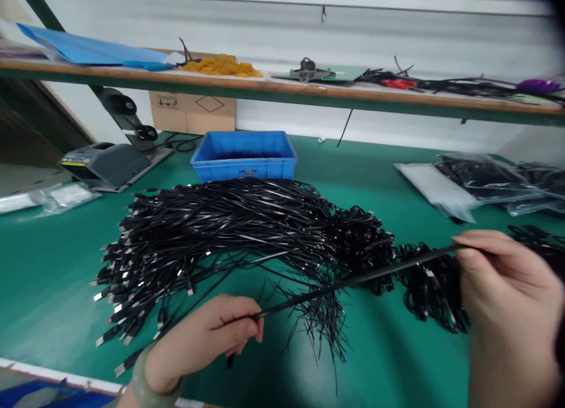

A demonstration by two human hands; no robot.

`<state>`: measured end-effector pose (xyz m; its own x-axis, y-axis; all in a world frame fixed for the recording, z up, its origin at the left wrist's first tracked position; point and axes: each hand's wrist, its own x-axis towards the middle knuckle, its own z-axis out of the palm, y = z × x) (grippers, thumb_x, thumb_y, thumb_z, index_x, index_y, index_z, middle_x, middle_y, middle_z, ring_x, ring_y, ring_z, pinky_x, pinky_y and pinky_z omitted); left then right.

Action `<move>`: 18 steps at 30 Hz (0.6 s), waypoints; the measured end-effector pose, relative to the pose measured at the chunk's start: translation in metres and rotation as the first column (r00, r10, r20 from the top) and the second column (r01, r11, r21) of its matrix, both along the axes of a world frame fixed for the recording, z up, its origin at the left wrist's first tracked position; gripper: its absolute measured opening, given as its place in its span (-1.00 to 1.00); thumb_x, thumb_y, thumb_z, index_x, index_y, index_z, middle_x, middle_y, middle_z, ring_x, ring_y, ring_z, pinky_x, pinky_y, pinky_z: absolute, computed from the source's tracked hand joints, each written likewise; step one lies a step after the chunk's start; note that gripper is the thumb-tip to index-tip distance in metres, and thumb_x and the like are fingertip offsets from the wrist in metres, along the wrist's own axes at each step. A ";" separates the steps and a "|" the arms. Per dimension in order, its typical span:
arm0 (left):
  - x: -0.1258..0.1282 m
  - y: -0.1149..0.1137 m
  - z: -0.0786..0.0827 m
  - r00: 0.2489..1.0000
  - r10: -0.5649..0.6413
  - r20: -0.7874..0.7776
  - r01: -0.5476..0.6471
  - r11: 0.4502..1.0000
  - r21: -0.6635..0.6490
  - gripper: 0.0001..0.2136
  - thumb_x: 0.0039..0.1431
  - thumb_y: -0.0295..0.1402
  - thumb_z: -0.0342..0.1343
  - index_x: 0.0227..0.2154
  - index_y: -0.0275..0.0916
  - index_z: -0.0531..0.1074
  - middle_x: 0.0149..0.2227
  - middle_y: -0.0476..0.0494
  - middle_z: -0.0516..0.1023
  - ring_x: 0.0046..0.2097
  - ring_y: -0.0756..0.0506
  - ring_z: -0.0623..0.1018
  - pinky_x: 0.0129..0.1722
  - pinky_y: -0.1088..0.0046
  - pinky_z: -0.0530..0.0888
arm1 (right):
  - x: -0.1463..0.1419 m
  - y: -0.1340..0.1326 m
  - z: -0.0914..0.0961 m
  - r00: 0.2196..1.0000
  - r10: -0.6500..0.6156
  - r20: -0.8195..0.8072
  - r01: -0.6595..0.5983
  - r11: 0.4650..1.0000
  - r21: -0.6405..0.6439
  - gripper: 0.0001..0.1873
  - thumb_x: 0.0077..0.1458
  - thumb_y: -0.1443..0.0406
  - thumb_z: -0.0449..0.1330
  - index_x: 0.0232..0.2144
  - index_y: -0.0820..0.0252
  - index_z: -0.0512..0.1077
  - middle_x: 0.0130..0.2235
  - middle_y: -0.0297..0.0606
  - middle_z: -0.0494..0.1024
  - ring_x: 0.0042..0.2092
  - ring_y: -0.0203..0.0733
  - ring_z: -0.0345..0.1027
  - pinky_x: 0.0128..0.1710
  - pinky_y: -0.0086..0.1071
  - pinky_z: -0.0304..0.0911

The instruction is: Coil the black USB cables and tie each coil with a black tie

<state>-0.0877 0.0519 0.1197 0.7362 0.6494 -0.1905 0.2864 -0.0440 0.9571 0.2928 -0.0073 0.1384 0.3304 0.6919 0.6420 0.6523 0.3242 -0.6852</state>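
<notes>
A black cable point(339, 285) runs taut between my two hands, rising to the right above the table. My left hand point(220, 325) pinches it near the lower left, and a short dark end pokes out below the fingers. At the right, my right hand point(503, 278) is closed on the other stretch of the cable. Behind the cable lies a large pile of black USB cables point(238, 219), their metal plugs fanned out to the left. A loose heap of thin black ties point(324, 319) sits under the held cable. Coiled black cables point(432, 290) lie near my right hand.
A blue bin point(245, 171) stands behind the pile. A tape dispenser point(106, 163) and plastic bags point(66, 196) are at left; bagged black cables point(485, 175) lie at right. Above the green tabletop point(39, 272), a shelf point(273, 89) holds yellow ties point(225, 65) and blue sheeting point(88, 47).
</notes>
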 end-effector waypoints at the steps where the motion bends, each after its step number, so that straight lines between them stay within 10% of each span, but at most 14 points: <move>1: -0.002 -0.002 -0.005 0.991 0.032 0.131 -0.018 0.994 -0.104 -0.77 0.15 -0.21 0.00 -0.45 -0.23 0.44 -0.67 0.09 0.28 -0.64 0.07 0.25 -0.54 0.54 0.28 | -0.006 0.008 -0.008 0.988 -0.112 -0.102 0.114 0.993 0.017 -0.80 0.08 0.27 0.13 -0.21 -0.14 0.40 -0.23 -0.26 0.40 -0.14 -0.06 0.26 -0.14 -0.19 0.12; 5: 0.002 -0.008 -0.021 0.742 0.343 0.576 -0.202 0.934 -0.295 -0.81 0.16 -0.16 -0.02 -0.41 -0.14 0.37 -0.80 0.23 0.08 -0.71 0.09 0.18 -0.32 0.40 0.38 | -0.037 0.035 -0.048 0.930 -0.288 -0.227 0.224 0.936 -0.271 -0.77 0.00 0.16 0.16 -0.30 0.14 0.46 -0.32 -0.22 0.49 -0.26 -0.07 0.35 -0.22 -0.17 0.22; 8: 0.014 -0.008 -0.027 0.709 0.491 0.507 -0.404 0.871 -0.278 -0.88 0.20 -0.22 -0.06 -0.27 -0.06 0.31 -0.72 0.19 0.32 -0.59 0.03 0.37 -0.20 0.36 0.37 | -0.077 0.035 -0.067 0.997 0.051 -0.063 -0.078 0.801 -0.594 -0.81 -0.01 0.24 0.13 -0.37 0.16 0.52 -0.31 -0.20 0.52 -0.22 -0.09 0.36 -0.16 -0.22 0.20; 10: 0.024 -0.008 -0.028 0.804 0.522 0.286 -0.506 0.852 -0.134 -0.88 0.19 -0.25 -0.05 -0.23 -0.08 0.30 -0.50 0.07 0.52 -0.35 -0.03 0.49 -0.10 0.37 0.32 | -0.106 0.027 -0.066 0.917 0.374 -0.137 -0.346 0.577 -0.739 -0.82 -0.02 0.30 0.12 -0.39 0.11 0.54 -0.33 -0.25 0.52 -0.26 -0.15 0.36 -0.20 -0.30 0.20; 13: 0.033 -0.008 -0.026 0.917 0.392 -0.075 -0.389 0.920 0.050 -0.84 0.20 -0.24 -0.08 -0.29 -0.14 0.36 -0.39 -0.02 0.53 -0.26 -0.06 0.47 -0.18 0.45 0.31 | -0.133 0.019 -0.053 0.769 0.494 -0.406 -0.597 0.328 -0.732 -0.80 -0.05 0.33 0.15 -0.33 0.10 0.52 -0.38 -0.32 0.48 -0.36 -0.26 0.31 -0.37 -0.43 0.18; 18: 0.034 -0.014 -0.028 0.992 -0.053 -0.117 0.017 0.957 -0.289 -0.71 0.16 -0.13 -0.09 -0.35 -0.23 0.39 -0.66 0.14 0.19 -0.61 0.07 0.19 -0.60 0.57 0.13 | -0.132 0.028 -0.051 0.691 0.348 -0.633 -0.722 0.356 -0.593 -0.74 -0.03 0.27 0.18 -0.23 0.18 0.47 -0.50 -0.40 0.32 -0.49 -0.39 0.10 -0.54 -0.52 0.03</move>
